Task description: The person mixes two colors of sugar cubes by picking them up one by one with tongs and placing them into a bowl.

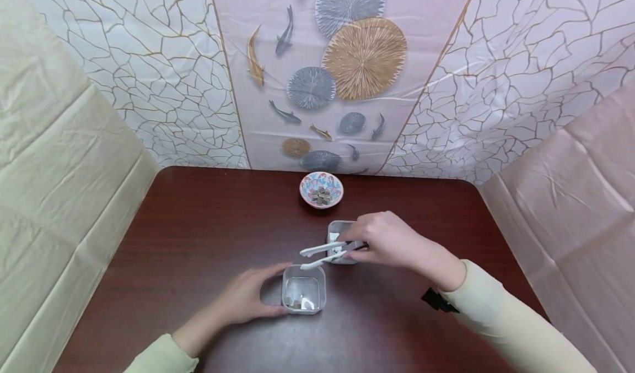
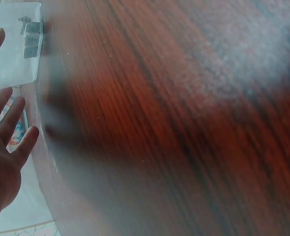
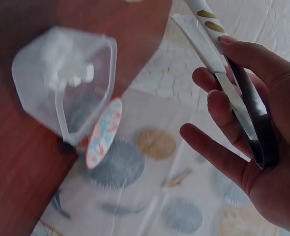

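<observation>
My left hand (image 1: pixel 245 295) holds a square clear plastic container (image 1: pixel 284 290), with the thumb at its near left corner and a finger at its far left corner. A few small grey-brown cubes (image 2: pixel 32 40) lie inside that container. In my right hand (image 1: pixel 389 241) are small tongs (image 1: pixel 322 248) with white tips and a metal handle. The tong tips are apart above the container's far rim, with nothing visible between them. Partly hidden under the right hand is a second clear container (image 3: pixel 29 78) holding white pieces (image 3: pixel 69 71).
A patterned bowl (image 1: pixel 307 181) with several grey-brown cubes (image 1: pixel 321 195) stands at the back of the dark wooden table (image 1: pixel 218 219). Behind the table hangs a printed cloth (image 1: pixel 278 119), and plain pale cloths (image 1: pixel 54 169) line the sides.
</observation>
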A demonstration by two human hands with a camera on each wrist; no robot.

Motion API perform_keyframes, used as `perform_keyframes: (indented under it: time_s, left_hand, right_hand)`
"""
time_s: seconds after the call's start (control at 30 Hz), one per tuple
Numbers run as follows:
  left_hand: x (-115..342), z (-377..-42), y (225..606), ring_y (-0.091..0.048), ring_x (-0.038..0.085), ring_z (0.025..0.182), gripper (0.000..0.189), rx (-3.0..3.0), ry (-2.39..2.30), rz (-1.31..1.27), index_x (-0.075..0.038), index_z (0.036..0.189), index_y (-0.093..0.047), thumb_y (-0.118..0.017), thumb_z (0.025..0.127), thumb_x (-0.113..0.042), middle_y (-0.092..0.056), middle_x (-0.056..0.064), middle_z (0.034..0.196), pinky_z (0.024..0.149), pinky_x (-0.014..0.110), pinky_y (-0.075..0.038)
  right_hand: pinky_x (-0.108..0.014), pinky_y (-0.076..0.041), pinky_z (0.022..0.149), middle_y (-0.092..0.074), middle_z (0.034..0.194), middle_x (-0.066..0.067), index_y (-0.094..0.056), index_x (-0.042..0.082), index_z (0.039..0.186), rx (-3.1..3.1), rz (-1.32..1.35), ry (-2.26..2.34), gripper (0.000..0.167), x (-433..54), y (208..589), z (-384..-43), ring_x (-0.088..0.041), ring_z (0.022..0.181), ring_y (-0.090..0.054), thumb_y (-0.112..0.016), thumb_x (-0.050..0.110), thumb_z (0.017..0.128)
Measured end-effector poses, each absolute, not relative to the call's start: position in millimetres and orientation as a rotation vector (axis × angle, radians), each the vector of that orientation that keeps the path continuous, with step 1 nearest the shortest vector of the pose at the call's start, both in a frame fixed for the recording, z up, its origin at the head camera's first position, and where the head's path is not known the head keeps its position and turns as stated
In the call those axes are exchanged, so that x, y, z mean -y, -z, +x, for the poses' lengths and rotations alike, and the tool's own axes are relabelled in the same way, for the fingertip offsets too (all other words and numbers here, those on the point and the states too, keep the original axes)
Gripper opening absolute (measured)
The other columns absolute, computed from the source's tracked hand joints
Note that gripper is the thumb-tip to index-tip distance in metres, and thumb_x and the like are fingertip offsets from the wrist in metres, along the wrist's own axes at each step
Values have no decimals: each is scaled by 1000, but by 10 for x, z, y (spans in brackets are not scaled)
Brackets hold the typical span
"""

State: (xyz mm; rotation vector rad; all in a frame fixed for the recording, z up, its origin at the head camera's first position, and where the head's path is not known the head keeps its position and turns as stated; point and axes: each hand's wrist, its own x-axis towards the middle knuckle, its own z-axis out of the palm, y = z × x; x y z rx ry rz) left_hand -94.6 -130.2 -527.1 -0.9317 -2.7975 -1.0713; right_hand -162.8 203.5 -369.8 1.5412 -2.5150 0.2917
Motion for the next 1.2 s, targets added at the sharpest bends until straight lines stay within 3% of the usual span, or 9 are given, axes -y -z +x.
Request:
perform_keyframes:
  time_s: [0.13,0.33,0.57,0.87,1.2]
  left_hand:
    - [1299,-942,5269,-72,28,118,89,2804,1062,-927,-19,154,-59,-94,77,-47,-72,4,140,98,51,-59]
    - [1300,-946,5283,-72,29,118,89,2810,1035,-917,-21,154,-59,-93,77,-49,-72,4,139,97,51,-59]
    - [1295,-950,5295,-72,26,118,88,2811,1047,-925,-22,154,-58,-93,78,-50,-73,3,138,97,49,-59]
    - [1292,-950,5287,-71,25,119,88,2825,1060,-918,-21,154,-59,-92,79,-52,-73,2,138,98,50,-59]
    - [1289,-951,5299,-71,26,119,89,2812,1066,-926,-21,154,-59,-92,79,-54,-72,1,140,99,50,-58]
  right_hand:
    - [-31,-57,62,-77,89,11,-80,19,100,2490,1620,-180,20,-1939,3790,-1510,-10,82,-71,-89,26,84]
    - [-30,-52,57,-73,81,16,-73,23,90,2479,1664,0,18,-1776,3936,-1387,-10,78,-68,-88,29,81]
    - [-29,-53,59,-71,80,16,-73,23,88,2445,1719,64,19,-1640,4073,-1308,-10,77,-68,-88,32,80]
    - [-27,-51,54,-64,72,17,-68,25,80,2394,1677,137,23,-1523,4161,-1285,-9,72,-65,-89,35,77]
    - [-27,-52,56,-68,75,17,-69,25,79,2344,1613,177,26,-1518,4136,-1311,-9,73,-67,-90,40,77]
